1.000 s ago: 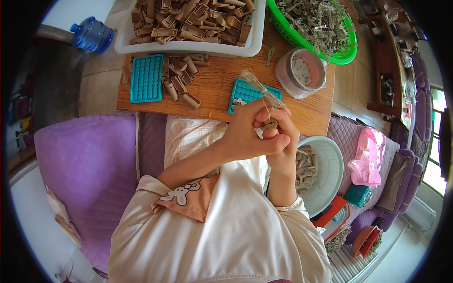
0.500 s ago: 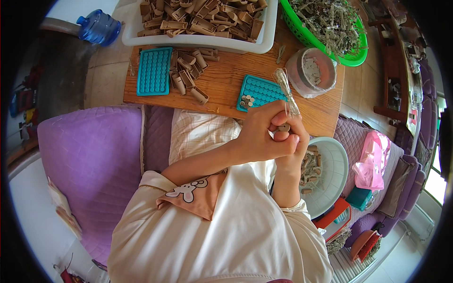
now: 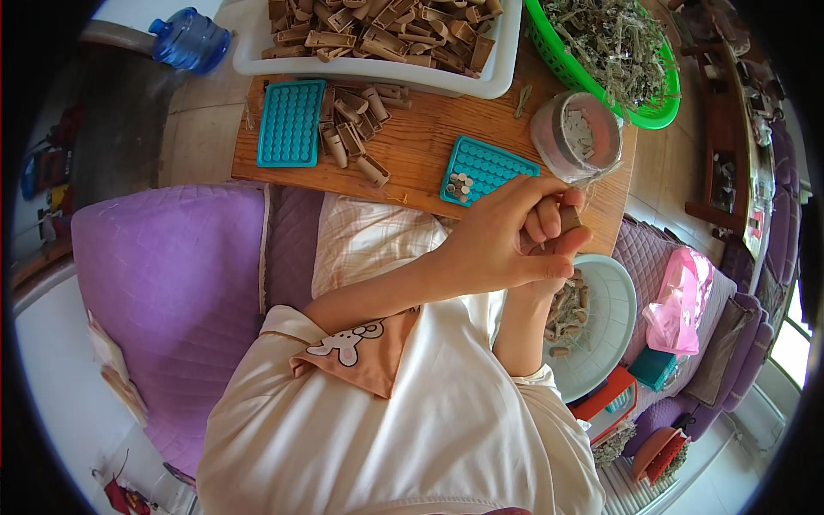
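My hands are together in front of my chest, at the table's right front corner. My left hand (image 3: 502, 232) reaches across, its fingers curled against a small tan plastic piece (image 3: 570, 220). Mostly hidden behind it, my right hand (image 3: 573, 242) also closes around this piece. Thin wires (image 3: 590, 181) stick out above the fingers. Just beyond the hands lies a teal molded tray (image 3: 493, 167) with several small silvery discs (image 3: 459, 185) in its near left corner. Beneath my right forearm, a pale round basin (image 3: 614, 322) holds tan pieces with wires.
On the wooden table (image 3: 421, 129) are another teal tray (image 3: 290, 124), loose brown plastic shells (image 3: 349, 129), and a clear tub (image 3: 549, 137) of pale pieces. Behind stand a white bin (image 3: 378, 70) of shells and a green basket (image 3: 558, 70) of wires. A pink bag (image 3: 678, 300) lies right.
Both hands have moved slightly right and turned. The wire bundle that stood upright above them now tips away to the right and shows less. The whole view has shifted a little.
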A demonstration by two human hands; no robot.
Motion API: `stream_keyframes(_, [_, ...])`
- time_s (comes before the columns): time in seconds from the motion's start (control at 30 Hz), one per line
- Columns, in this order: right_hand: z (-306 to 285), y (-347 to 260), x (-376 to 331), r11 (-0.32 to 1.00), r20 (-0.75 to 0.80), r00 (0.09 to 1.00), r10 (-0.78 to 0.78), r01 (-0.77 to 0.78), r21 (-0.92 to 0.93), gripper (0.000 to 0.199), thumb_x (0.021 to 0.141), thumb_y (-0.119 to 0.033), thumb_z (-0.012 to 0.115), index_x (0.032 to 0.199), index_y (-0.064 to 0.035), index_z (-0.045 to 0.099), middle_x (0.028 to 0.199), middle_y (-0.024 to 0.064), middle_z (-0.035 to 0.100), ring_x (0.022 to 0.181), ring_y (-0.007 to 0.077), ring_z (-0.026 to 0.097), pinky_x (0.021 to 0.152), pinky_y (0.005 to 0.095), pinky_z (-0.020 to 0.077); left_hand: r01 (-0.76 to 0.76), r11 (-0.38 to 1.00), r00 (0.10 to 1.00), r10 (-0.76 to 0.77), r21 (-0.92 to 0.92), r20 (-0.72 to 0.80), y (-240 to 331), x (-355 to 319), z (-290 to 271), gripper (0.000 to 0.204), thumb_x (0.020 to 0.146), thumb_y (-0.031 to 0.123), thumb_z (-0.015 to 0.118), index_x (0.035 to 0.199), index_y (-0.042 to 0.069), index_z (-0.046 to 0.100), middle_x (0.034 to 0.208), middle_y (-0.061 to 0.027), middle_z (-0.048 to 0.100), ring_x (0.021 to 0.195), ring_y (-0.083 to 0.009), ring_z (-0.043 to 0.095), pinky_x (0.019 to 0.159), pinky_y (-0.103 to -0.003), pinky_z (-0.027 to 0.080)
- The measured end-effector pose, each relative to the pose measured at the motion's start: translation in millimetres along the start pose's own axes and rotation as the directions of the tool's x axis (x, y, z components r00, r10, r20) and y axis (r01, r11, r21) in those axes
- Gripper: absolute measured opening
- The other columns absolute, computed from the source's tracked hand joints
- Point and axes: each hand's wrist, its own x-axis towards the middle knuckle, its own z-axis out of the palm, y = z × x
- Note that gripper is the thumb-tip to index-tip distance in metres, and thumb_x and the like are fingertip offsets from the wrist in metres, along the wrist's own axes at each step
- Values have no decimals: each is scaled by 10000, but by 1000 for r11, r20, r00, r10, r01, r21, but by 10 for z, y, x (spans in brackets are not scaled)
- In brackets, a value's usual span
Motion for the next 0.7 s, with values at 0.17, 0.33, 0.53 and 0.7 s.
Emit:
stream_keyframes(0.17, [-99, -101, -4, 998, 171, 985, -17, 8, 56, 393, 786, -369, 535, 1031, -73, 452, 731, -33, 373, 698, 93, 359, 713, 218, 335, -12, 1000, 999, 13, -18, 47, -65, -35, 9, 608, 612, 327, 706, 1075, 41, 435, 922, -97, 508, 819, -224, 512, 728, -315, 422])
stream_keyframes(0.33, [-736, -766, -372, 577, -179, 983, 49, -174, -798, 180, 813, -186, 509, 925, -48, 481, 833, -2, 492, 739, 132, 449, 722, 278, 363, -50, 937, 984, -13, 345, 180, -317, -138, -244, 446, 694, 266, 625, 1047, 44, 467, 972, -140, 532, 872, -268, 531, 716, -356, 424])
stream_keyframes(0.53, [-1571, -1392, -1262, -791, -586, 799, -137, -444, -421, 199, 774, -164, 440, 771, -34, 591, 726, 178, 568, 705, 337, 552, 610, 386, 436, 325, 809, 944, -306, 490, -121, -669, -375, -815, 262, 724, 172, 591, 949, 59, 518, 811, -106, 586, 714, -250, 578, 614, -327, 453])
stream_keyframes(0.7, [-1969, -1587, -1378, -931, -696, 717, 43, -225, -289, 265, 776, -246, 432, 809, -46, 602, 806, 179, 579, 780, 348, 551, 664, 427, 426, 383, 736, 923, -272, 559, -273, -655, -421, -1053, 263, 715, 69, 597, 963, 35, 516, 841, -97, 574, 684, -167, 565, 597, -275, 445])
